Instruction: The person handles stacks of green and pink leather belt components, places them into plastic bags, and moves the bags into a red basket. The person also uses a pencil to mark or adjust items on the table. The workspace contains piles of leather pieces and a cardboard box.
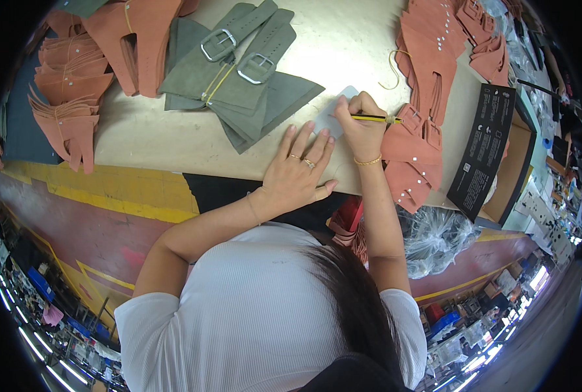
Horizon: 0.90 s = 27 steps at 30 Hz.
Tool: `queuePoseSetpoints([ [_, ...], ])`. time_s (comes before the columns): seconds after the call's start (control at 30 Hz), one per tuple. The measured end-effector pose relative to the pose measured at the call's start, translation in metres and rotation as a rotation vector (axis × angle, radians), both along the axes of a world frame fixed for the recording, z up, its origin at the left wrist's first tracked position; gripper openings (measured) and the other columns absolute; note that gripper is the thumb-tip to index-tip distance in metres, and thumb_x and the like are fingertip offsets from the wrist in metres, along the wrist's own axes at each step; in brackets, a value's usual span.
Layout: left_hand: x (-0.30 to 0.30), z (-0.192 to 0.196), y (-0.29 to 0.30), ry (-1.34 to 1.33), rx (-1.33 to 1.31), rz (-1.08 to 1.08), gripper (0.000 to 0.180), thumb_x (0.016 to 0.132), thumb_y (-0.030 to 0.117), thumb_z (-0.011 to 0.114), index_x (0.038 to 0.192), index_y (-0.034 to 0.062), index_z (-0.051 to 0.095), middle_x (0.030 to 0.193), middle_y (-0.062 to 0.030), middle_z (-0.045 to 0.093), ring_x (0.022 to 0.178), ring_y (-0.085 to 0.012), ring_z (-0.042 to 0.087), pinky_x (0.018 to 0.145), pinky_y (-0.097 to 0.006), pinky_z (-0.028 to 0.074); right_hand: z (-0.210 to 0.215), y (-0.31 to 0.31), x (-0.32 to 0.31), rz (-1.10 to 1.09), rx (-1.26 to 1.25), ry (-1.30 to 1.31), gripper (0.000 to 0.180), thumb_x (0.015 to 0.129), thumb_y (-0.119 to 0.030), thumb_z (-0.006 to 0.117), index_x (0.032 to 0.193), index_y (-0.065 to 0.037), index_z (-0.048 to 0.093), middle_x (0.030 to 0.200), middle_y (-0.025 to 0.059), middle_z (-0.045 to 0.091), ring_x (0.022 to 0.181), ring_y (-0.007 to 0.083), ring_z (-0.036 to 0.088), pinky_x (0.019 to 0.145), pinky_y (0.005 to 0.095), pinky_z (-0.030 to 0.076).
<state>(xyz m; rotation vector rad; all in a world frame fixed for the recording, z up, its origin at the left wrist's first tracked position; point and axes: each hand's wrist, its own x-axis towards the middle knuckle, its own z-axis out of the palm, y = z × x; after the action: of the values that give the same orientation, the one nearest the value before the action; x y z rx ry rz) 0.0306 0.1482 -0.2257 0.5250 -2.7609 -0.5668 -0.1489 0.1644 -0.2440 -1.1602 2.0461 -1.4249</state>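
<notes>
My right hand [363, 130] is closed around a yellow and black pencil [372, 118], its point down at a small pale card [335, 111] on the table. Flat on the table, my left hand [297, 166] has its fingers apart, with the fingertips touching the card's lower edge. Beyond my left hand lies a bundle of grey-green leather pieces [245, 98], tied with yellow cord and topped by two straps with silver buckles. Close to my right wrist, orange-brown leather pieces [412, 160] with covered buckles lie stacked.
More orange-brown leather bundles [69, 85] sit at the far left. A black printed box [484, 150] stands open at the table's right edge. Below it hangs a clear plastic bag [435, 238]. A loop of yellow cord [392, 70] lies near the far right stack.
</notes>
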Motion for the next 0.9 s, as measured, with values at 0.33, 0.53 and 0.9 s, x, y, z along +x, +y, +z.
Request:
queuePoseSetpoints([
  [0.33, -0.003, 0.007, -0.003, -0.002, 0.020, 0.004, 0.068, 0.081, 0.047, 0.066, 0.128, -0.0002, 0.056, 0.137, -0.0155, 0.046, 0.132, -0.0392, 0.037, 0.110, -0.058, 0.028, 0.003, 0.001, -0.001, -0.028, -0.031, -0.068, 0.027, 0.087, -0.001, 0.063, 0.068, -0.004, 0.043, 0.058, 0.0013, 0.047, 0.054, 0.0078, 0.046, 0.052, 0.0245, 0.042],
  [0.53, -0.038, 0.024, -0.034, 0.132, 0.348, 0.262, 0.061, 0.077, 0.019, 0.077, 0.128, -0.0033, 0.050, 0.116, -0.0214, 0.051, 0.110, -0.0407, 0.051, 0.094, -0.049, 0.043, 0.047, 0.004, -0.008, -0.264, -0.233, -0.325, 0.025, 0.102, -0.021, 0.051, 0.109, 0.002, 0.057, 0.093, 0.0112, 0.068, 0.071, 0.0139, 0.064, 0.068, 0.0251, 0.049],
  [0.9, -0.062, 0.032, -0.046, 0.014, 0.753, 0.186, 0.040, 0.078, 0.003, 0.070, 0.114, 0.0004, 0.053, 0.112, -0.0216, 0.064, 0.104, -0.0397, 0.061, 0.090, -0.041, 0.046, 0.059, 0.031, -0.016, 0.013, 0.138, 0.233, 0.040, 0.083, -0.015, 0.071, 0.121, -0.006, 0.062, 0.112, 0.0157, 0.065, 0.103, 0.0322, 0.060, 0.092, 0.0412, 0.047],
])
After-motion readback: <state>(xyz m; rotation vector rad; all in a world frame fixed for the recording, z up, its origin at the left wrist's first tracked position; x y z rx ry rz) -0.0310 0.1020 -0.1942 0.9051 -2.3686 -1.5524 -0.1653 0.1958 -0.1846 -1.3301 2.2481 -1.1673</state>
